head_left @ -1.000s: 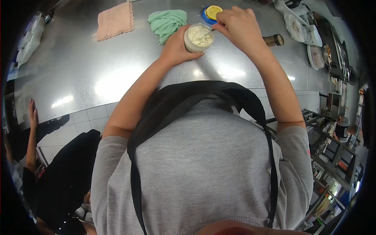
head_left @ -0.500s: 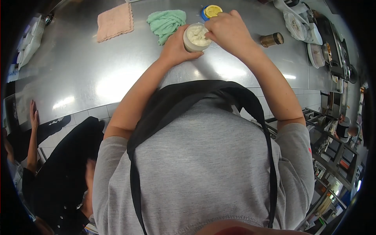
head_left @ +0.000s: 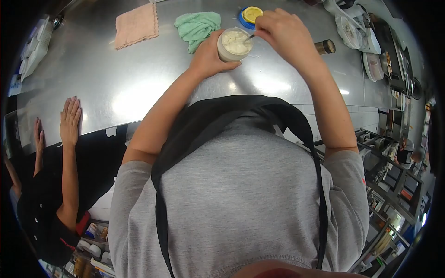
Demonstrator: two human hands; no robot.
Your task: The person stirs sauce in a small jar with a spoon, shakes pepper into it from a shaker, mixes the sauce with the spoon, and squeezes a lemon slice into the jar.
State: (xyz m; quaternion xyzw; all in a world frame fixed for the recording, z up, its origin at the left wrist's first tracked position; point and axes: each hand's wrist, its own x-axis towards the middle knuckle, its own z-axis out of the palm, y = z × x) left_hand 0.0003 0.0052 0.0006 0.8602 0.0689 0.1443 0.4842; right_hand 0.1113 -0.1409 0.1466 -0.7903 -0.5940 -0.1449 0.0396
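Note:
My left hand (head_left: 211, 56) is wrapped round the side of a clear jar (head_left: 228, 56) of thick white, lumpy cream (head_left: 235, 42), its open top facing me. Between the fingers of my right hand (head_left: 286, 35) is the thin metal handle of a spoon (head_left: 250, 37). Its lower end is sunk in the cream, so the bowl is hidden. Just beyond the jar, a halved lemon (head_left: 252, 14) lies in a blue lid or shallow dish (head_left: 242, 21). A spice jar (head_left: 326, 47) lies on its side, partly behind my right wrist.
A green cloth (head_left: 198, 28) lies bunched left of the jar, and a peach cloth (head_left: 136, 26) lies flat farther left. Plastic containers (head_left: 348, 31) line the right side of the steel table (head_left: 139, 78). A co-worker's hand (head_left: 70, 116) rests on the left edge.
My right hand has moved right, away from the jar's rim, and the spoon handle now shows. At left, a co-worker has shifted and put a hand on the table. My left hand stays put.

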